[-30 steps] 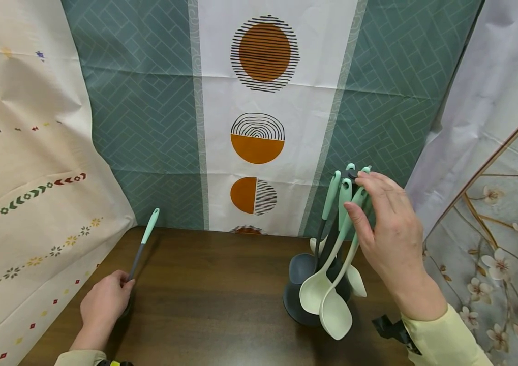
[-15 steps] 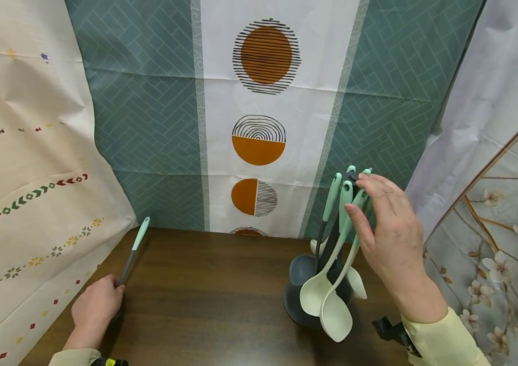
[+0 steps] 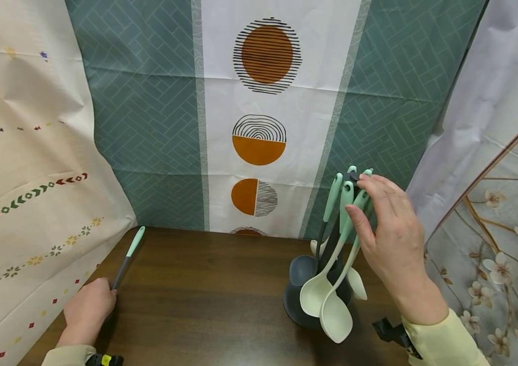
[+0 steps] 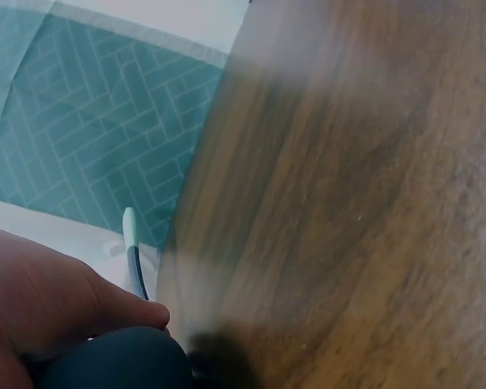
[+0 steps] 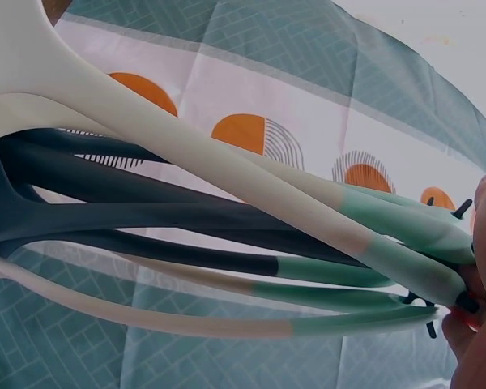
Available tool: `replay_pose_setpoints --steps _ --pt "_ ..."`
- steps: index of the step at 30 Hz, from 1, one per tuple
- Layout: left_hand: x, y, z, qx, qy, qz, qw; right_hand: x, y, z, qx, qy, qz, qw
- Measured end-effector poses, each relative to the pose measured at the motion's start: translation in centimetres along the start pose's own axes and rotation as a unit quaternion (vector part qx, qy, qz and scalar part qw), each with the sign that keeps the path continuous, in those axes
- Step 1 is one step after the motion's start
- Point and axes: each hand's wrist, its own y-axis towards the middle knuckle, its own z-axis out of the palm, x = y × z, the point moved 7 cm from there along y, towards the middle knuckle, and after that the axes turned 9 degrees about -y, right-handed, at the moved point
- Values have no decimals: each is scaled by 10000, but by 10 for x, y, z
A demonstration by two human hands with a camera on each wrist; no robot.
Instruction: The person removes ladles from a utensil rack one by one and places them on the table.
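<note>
At the lower left my left hand (image 3: 88, 309) grips a dark grey kitchen utensil (image 3: 135, 242) near its head, and the mint handle points away from me. In the left wrist view the utensil's rounded dark head (image 4: 117, 361) shows below the thumb; its exact kind is unclear. On the right, my right hand (image 3: 391, 239) holds the top of a dark utensil stand (image 3: 296, 311), fingers curved around the upper handle ends (image 5: 421, 271). Two cream ladles (image 3: 316, 294) hang at the front, with a dark utensil (image 3: 301, 270) beside them. The fingertips are partly hidden.
A brown wooden table (image 3: 213, 300) lies between the hands. Behind it hangs a green and white patterned cloth (image 3: 158, 127). A cream cloth (image 3: 48, 203) borders the left, and a floral curtain (image 3: 506, 264) the right.
My left hand has moved left and slightly toward me with the utensil, and the handle tip has dropped lower. The right hand and the stand stay in place.
</note>
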Motion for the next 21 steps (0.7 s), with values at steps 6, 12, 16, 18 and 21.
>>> replay_pose_setpoints --steps 6,12,16,18,21 --pt "3 -3 -3 -69 -70 -22 9999 0 0 0 -16 -5 -10 10000" --pt "5 -4 -3 -148 -67 -52 9999 0 0 0 -23 14 -4 10000" --pt "5 -4 -3 -193 -1 -82 9998 0 0 -1 -52 26 -10 10000" --pt "4 -4 -2 -162 30 -117 9998 0 0 -1 -58 31 -12 10000" --pt "3 -4 -1 -137 79 -159 9997 0 -1 -1 -60 29 -10 10000"
